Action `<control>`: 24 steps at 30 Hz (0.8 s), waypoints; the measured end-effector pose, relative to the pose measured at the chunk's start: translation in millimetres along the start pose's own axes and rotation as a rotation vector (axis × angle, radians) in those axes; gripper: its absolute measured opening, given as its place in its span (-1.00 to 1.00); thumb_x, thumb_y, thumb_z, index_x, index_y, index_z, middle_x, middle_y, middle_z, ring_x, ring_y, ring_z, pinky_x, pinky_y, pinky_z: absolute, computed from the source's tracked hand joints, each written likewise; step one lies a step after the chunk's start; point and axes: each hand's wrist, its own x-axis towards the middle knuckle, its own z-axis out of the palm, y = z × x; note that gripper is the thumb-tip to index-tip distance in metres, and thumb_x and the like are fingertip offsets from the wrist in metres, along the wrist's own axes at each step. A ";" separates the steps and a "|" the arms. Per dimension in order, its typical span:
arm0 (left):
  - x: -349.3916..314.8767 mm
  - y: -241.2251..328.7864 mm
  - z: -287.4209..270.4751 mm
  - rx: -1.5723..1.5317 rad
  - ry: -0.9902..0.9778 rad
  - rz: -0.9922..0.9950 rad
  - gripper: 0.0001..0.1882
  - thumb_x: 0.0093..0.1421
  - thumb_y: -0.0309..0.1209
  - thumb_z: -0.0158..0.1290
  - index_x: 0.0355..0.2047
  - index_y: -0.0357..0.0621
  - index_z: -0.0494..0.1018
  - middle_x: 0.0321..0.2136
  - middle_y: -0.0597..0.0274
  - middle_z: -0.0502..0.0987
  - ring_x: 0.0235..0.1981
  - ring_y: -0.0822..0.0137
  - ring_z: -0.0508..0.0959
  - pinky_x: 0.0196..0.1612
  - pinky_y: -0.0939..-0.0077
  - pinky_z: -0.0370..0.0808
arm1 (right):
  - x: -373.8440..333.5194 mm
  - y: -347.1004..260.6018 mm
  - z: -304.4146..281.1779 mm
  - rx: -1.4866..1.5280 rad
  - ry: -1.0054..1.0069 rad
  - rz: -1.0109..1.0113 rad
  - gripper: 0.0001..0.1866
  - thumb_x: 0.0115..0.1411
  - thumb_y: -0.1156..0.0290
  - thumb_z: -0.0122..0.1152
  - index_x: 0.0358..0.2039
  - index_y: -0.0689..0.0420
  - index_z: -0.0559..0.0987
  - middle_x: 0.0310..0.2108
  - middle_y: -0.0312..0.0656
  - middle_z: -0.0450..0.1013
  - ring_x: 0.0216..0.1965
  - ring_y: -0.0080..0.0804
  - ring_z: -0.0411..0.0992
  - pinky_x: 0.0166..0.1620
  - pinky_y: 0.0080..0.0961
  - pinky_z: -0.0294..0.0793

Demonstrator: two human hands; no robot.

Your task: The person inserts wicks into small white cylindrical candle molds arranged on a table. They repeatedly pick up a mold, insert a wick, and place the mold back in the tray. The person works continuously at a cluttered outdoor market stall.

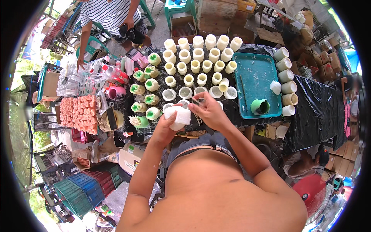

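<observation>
1. The white piece [178, 118] is held in the air to the left of the teal tray [255, 73], level with the tray's near edge, over the near side of the counter [259, 48].

2. The left hand [164, 129] has its fingers wrapped on the piece's left side, gripping it. The right hand [210, 110], between the piece and the tray, has thumb and fingers drawn together as if pinching; what lies between them is too small to tell, nor is it clear whether they touch the piece.

3. The step in hand looks like fine fingertip work on this piece. To do it well, I would keep the left grip firm but light, since the wall may dent or smear, and leave all the adjusting to the right fingertips.

4. I would also work clear of the white cups [185, 92] left of the tray, so that a wrist does not knock them.

5. The piece looks squat, nearly as broad as it is long, and slightly tilted. Its long axis is hard to read: no open mouth shows plainly, so I cannot say which end faces the tray. Turning it slowly would settle that.
</observation>
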 end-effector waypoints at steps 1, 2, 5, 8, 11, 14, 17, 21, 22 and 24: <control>-1.8 -1.9 -13.1 0.012 0.026 -0.008 -0.43 0.43 -0.09 0.16 0.34 -0.01 0.33 0.06 0.29 0.58 -0.02 0.33 0.63 -0.25 0.40 0.58 | 0.7 4.7 2.0 -0.005 -0.004 -0.006 -0.42 0.29 0.04 0.49 0.00 0.28 0.49 -0.58 -0.41 0.39 -0.54 -0.66 0.30 -0.48 -0.54 0.29; -1.2 -4.4 -18.0 0.022 0.104 -0.034 -0.46 0.44 -0.10 0.14 0.32 0.00 0.34 0.05 0.29 0.58 -0.03 0.33 0.63 -0.25 0.39 0.57 | 2.5 14.2 3.6 -0.010 -0.002 -0.011 -0.42 0.28 0.02 0.50 -0.03 0.26 0.48 -0.59 -0.42 0.37 -0.55 -0.67 0.27 -0.49 -0.54 0.26; -3.8 -26.0 -35.6 -0.031 0.273 -0.144 -0.57 0.46 -0.17 0.09 0.26 0.03 0.39 0.02 0.31 0.59 -0.06 0.35 0.63 -0.24 0.33 0.55 | 3.5 32.4 36.3 -0.131 0.001 -0.004 -0.34 0.19 -0.10 0.54 -0.10 0.23 0.46 -0.59 -0.34 0.36 -0.54 -0.60 0.29 -0.46 -0.48 0.31; 5.5 -63.5 -70.1 -0.227 0.247 -0.285 -0.68 0.48 -0.30 -0.06 0.19 0.02 0.43 -0.06 0.27 0.61 -0.14 0.34 0.63 -0.31 0.38 0.54 | 18.9 89.8 77.7 -0.026 -0.004 0.053 -0.33 0.21 -0.12 0.50 -0.10 0.26 0.47 -0.47 -0.06 0.52 -0.43 -0.30 0.51 -0.29 -0.25 0.50; -7.9 -83.3 -117.8 -0.191 0.452 -0.512 -0.69 0.48 -0.31 -0.10 0.16 -0.01 0.44 -0.13 0.22 0.62 -0.25 0.35 0.64 -0.44 0.48 0.51 | 26.5 161.9 81.6 -0.300 -0.095 0.145 -0.34 0.22 -0.10 0.49 -0.08 0.28 0.48 -0.40 0.06 0.58 -0.36 -0.13 0.58 -0.22 -0.19 0.54; -15.5 -114.5 -160.2 -0.188 0.491 -0.616 -0.70 0.49 -0.31 -0.13 0.13 -0.06 0.45 -0.18 0.17 0.62 -0.34 0.34 0.64 -0.53 0.54 0.46 | 11.5 139.3 103.8 -0.317 -0.229 0.208 -0.30 0.17 -0.17 0.50 -0.11 0.28 0.51 -0.31 0.19 0.60 -0.23 0.05 0.62 -0.14 -0.15 0.56; -16.9 -117.9 -146.7 -0.250 0.361 -0.548 -0.69 0.50 -0.33 -0.16 0.11 -0.10 0.46 -0.22 0.15 0.62 -0.38 0.34 0.63 -0.52 0.54 0.46 | 5.9 127.3 118.6 -0.350 -0.278 0.171 -0.25 0.13 -0.23 0.51 -0.13 0.27 0.52 -0.27 0.19 0.61 -0.17 0.08 0.64 -0.09 -0.13 0.57; -52.8 -94.7 -173.1 -0.307 0.388 -0.431 -0.72 0.50 -0.30 -0.10 0.12 0.01 0.47 -0.16 0.25 0.63 -0.23 0.32 0.62 -0.47 0.45 0.39 | 19.1 172.9 77.0 -0.371 -0.156 0.301 -0.33 0.29 -0.20 0.36 -0.12 0.28 0.51 -0.23 0.14 0.62 -0.18 -0.06 0.63 -0.08 -0.19 0.56; -64.6 -83.9 -174.8 -0.303 0.356 -0.386 -0.77 0.50 -0.24 -0.02 0.09 0.14 0.49 -0.17 0.33 0.65 -0.28 0.33 0.63 -0.48 0.47 0.42 | 21.7 173.2 66.5 -0.344 -0.124 0.289 -0.38 0.35 -0.16 0.29 -0.11 0.26 0.50 -0.27 0.10 0.60 -0.23 -0.13 0.59 -0.10 -0.22 0.55; -77.0 -65.3 -168.3 -0.317 0.359 -0.320 -0.71 0.47 -0.18 0.03 0.14 0.17 0.48 -0.07 0.26 0.63 -0.14 0.26 0.62 -0.36 0.36 0.45 | 18.3 162.3 57.3 -0.248 -0.124 0.211 -0.48 0.48 -0.07 0.13 -0.08 0.23 0.49 -0.36 0.00 0.54 -0.32 -0.26 0.50 -0.15 -0.27 0.50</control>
